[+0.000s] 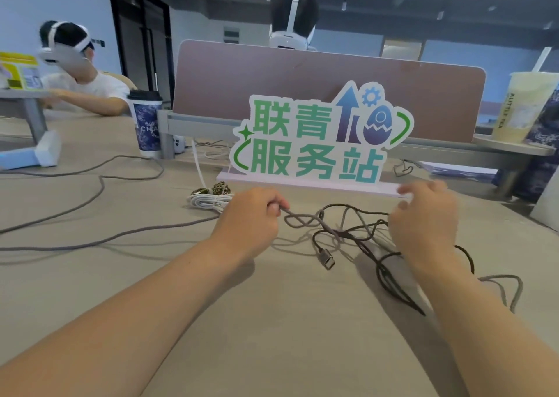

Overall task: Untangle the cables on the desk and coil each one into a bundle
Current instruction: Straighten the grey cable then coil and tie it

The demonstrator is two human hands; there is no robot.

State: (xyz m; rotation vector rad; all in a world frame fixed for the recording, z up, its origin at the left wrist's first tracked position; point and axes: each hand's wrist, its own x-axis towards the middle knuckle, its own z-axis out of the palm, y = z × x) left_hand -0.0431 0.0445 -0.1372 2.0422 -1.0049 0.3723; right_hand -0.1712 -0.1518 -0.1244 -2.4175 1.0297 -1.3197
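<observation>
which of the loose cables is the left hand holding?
The grey braided cable: its end runs into the left hand. The thin black cable leads toward the right hand.

Tangled grey cable (pixel 291 214) and black cable (pixel 348 205) lie on the desk (pixel 272 321).

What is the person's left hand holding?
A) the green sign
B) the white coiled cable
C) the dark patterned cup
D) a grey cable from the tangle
D: the left hand pinches the grey cable that runs into the tangle, while the white coiled cable lies apart on the desk.
</observation>
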